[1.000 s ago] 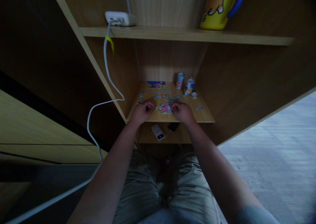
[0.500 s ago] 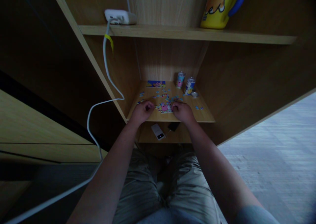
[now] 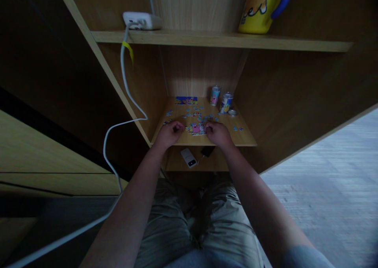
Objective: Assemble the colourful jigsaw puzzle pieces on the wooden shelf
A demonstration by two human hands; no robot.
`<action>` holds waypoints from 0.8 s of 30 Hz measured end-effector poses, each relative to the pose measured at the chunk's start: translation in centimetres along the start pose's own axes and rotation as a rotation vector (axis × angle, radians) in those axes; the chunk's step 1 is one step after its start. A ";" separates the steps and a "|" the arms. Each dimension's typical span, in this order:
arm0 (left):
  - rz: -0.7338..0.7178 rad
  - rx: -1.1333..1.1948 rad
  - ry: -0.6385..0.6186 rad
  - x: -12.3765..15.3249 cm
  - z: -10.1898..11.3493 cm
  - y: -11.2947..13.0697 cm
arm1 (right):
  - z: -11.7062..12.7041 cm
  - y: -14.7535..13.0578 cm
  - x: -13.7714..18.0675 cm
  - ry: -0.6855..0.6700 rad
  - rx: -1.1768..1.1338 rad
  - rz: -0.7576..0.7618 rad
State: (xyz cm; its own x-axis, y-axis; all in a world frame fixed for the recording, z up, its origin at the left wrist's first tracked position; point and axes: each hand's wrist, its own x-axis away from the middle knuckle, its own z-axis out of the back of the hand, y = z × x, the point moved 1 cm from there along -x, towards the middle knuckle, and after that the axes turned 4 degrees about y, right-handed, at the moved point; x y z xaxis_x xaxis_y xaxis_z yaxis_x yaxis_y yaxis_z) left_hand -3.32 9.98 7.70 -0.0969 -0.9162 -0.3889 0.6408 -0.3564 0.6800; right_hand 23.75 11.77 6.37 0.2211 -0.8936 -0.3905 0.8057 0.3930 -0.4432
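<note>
A partly joined jigsaw puzzle (image 3: pixel 196 129) with a pink figure lies near the front edge of the middle shelf board (image 3: pixel 189 141). At its right end, my right hand (image 3: pixel 218 134) is closed, fingertips pinched against the puzzle's edge; anything between them is hidden. My left hand (image 3: pixel 170 133) rests a little left of the puzzle, its fingers curled together close to the left end, and I cannot see what they hold. Loose jigsaw pieces (image 3: pixel 196 114) are scattered behind the puzzle, and a few more pieces (image 3: pixel 238 129) lie to the right.
At the back are a colourful picture card (image 3: pixel 186 100) and two printed cans (image 3: pixel 215 95) (image 3: pixel 226 103), with a round lid (image 3: pixel 232 113) beside them. Below lies a white phone-like device (image 3: pixel 188 158). The upper shelf bears a charger (image 3: pixel 141 21) with a hanging white cable (image 3: pixel 106 150) and a yellow mug (image 3: pixel 256 10).
The view has shifted very slightly. Both hands keep their places and closed pose at the two ends of the puzzle.
</note>
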 end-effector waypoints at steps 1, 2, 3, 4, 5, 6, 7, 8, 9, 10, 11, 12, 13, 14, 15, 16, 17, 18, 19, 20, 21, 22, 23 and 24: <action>0.003 0.000 0.000 0.0 0.0 0.0 | 0.0 0.0 0.0 -0.001 0.002 -0.001; 0.003 0.001 -0.002 0.0 0.0 0.0 | 0.0 0.0 0.0 -0.001 0.002 -0.001; 0.001 0.002 -0.004 0.0 0.0 -0.1 | 0.0 0.0 0.0 0.001 0.000 -0.003; -0.001 0.004 -0.006 -0.1 0.0 -0.1 | 0.0 0.0 0.0 0.003 -0.002 -0.005; -0.002 0.005 -0.006 -0.1 0.0 -0.2 | 0.0 0.0 0.0 0.004 -0.005 -0.007; -0.002 0.007 -0.004 -0.1 0.0 -0.2 | 0.0 0.0 0.0 0.005 -0.010 -0.008; -0.002 0.010 -0.004 -0.1 0.0 -0.3 | 0.0 0.0 0.0 0.004 -0.015 -0.007; -0.002 0.014 -0.006 -0.1 0.0 -0.4 | 0.1 0.0 0.0 0.003 -0.021 -0.005; -0.002 0.016 -0.008 -0.1 0.0 -0.4 | 0.1 0.0 0.0 0.003 -0.025 -0.004; -0.004 0.017 -0.011 -0.1 0.0 -0.4 | 0.1 -0.1 0.0 0.003 -0.027 -0.004; -0.006 0.016 -0.013 -0.1 0.0 -0.4 | 0.1 -0.1 0.0 0.004 -0.027 -0.006; -0.010 0.014 -0.013 -0.1 0.0 -0.4 | 0.1 -0.1 0.0 0.004 -0.026 -0.008; -0.011 0.012 -0.011 -0.1 0.0 -0.3 | 0.1 -0.1 0.0 0.003 -0.025 -0.011; -0.011 0.011 -0.009 -0.1 0.1 -0.2 | 0.1 -0.1 0.0 0.001 -0.024 -0.013; -0.009 0.012 -0.010 -0.1 0.1 -0.2 | 0.1 -0.1 0.0 0.000 -0.023 -0.013; -0.003 0.013 -0.011 -0.1 0.1 -0.2 | 0.2 -0.1 0.0 0.000 -0.024 -0.012; 0.004 0.013 -0.012 0.0 0.1 -0.1 | 0.2 -0.1 0.0 0.000 -0.024 -0.009; 0.012 0.011 -0.012 -0.1 0.1 -0.2 | 0.2 -0.1 0.0 0.003 -0.024 -0.006; 0.017 0.009 -0.012 -0.1 0.1 -0.2 | 0.2 -0.1 0.0 0.004 -0.023 -0.001; 0.018 0.007 -0.012 -0.1 0.1 -0.2 | 0.2 -0.1 0.0 0.006 -0.020 0.003; 0.015 0.005 -0.010 -0.1 0.1 -0.2 | 0.1 -0.1 0.0 0.007 -0.017 0.006; 0.011 0.006 -0.009 -0.1 0.0 -0.3 | 0.1 0.0 0.0 0.008 -0.014 0.009; 0.006 0.006 -0.009 -0.1 0.0 -0.3 | 0.1 0.0 0.0 0.009 -0.012 0.010; 0.002 0.008 -0.009 -0.1 0.0 -0.3 | 0.0 0.0 -0.1 0.009 -0.012 0.010</action>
State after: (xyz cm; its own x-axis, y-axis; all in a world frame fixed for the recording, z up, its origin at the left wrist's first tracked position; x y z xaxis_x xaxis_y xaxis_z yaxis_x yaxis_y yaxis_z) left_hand -3.53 10.22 7.55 -0.1031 -0.9184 -0.3820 0.6351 -0.3564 0.6853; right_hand 23.78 11.82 6.39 0.2243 -0.8878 -0.4020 0.7968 0.4045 -0.4489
